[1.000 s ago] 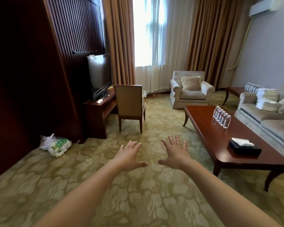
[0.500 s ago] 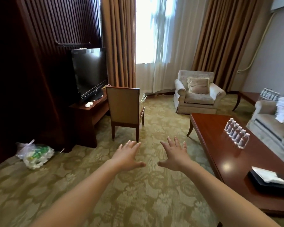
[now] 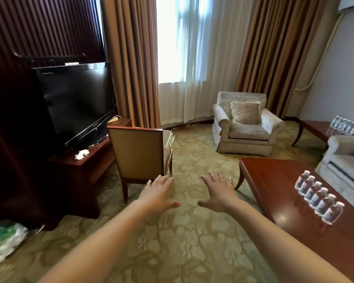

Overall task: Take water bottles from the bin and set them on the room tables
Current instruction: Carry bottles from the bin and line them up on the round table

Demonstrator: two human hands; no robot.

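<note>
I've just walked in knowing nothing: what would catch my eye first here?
Two bare arms reach forward over the carpet, the left hand and right hand open and empty. A row of bottles stands on the coffee table at right. More bottles crowd a side table right of the armchair.

- Six water bottles [image 3: 319, 198], clear with white caps, stand upright in a tight diagonal row on the glossy red-brown coffee table [image 3: 274, 180];
- a second cluster of bottles [image 3: 344, 125] stands on the side table [image 3: 313, 128], far right;
- a pale bin [image 3: 169, 138] shows partly behind the chair [image 3: 138, 154].
</note>
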